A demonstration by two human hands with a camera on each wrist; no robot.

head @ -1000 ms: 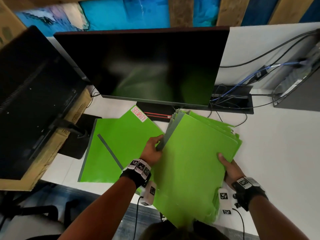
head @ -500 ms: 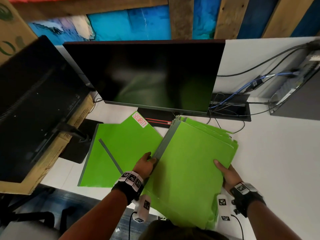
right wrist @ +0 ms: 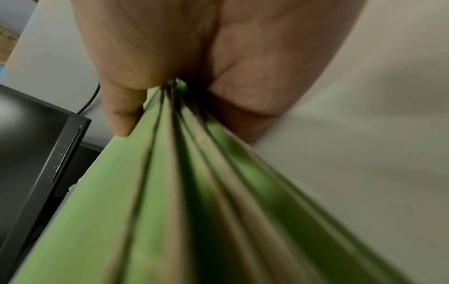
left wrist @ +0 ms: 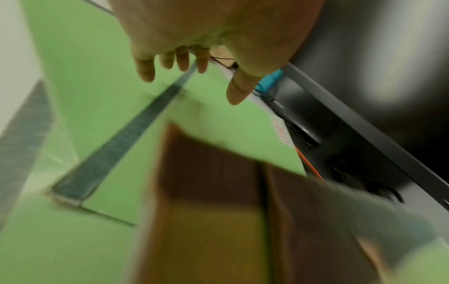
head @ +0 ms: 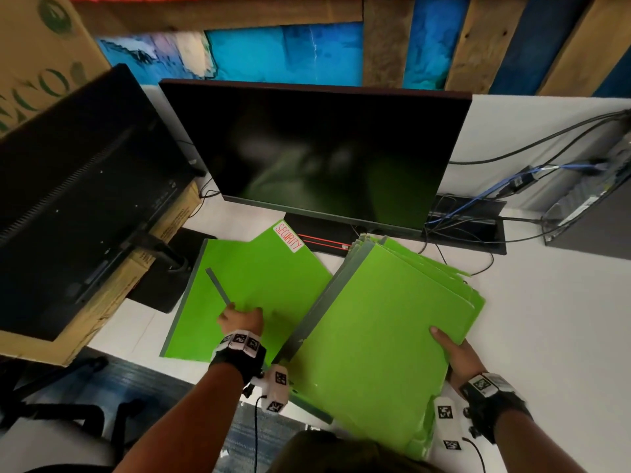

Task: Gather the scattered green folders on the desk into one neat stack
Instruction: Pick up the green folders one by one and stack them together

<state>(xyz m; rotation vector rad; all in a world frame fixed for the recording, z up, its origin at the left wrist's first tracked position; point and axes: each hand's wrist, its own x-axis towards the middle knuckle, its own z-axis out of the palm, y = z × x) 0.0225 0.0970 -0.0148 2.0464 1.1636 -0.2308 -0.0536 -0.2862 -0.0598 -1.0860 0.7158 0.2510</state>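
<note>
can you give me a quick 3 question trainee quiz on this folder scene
1. True or false: the right hand grips the stack of green folders at its edge.
2. What word is on the label of the folder lying flat on the desk?
3. The left hand is: A) pinching the stack, B) over the flat folders with fingers relaxed, holding nothing, C) on the monitor.

Key: 1 true; 2 SECURITY; 3 B.
</note>
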